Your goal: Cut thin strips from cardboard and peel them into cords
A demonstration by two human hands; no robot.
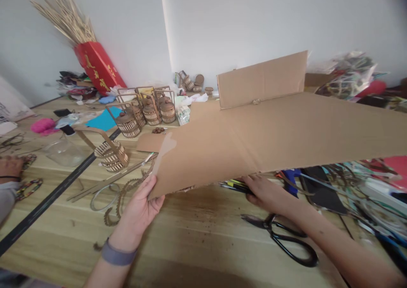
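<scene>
A large sheet of brown cardboard (203, 152) is tilted up off the table, with a folded flap standing at its back. My left hand (143, 207) pinches its near left corner, thumb on top, beside a strip of clear tape. Under the sheet's front edge, my right hand (263, 192) has its fingers curled, partly hidden. It is beside several pen-like tools (237, 185) with black and yellow parts; whether it grips them or the cardboard does not show. Black-handled scissors (280, 237) lie below my right hand, blades partly apart.
Small lidded woven baskets (149, 112) stand at back left; another basket (112, 155) is nearer. A black strip (60, 188) crosses the table. A glue gun (291, 182), phone (321, 190) and cords crowd the right. Another person's hand (11, 169) rests at far left.
</scene>
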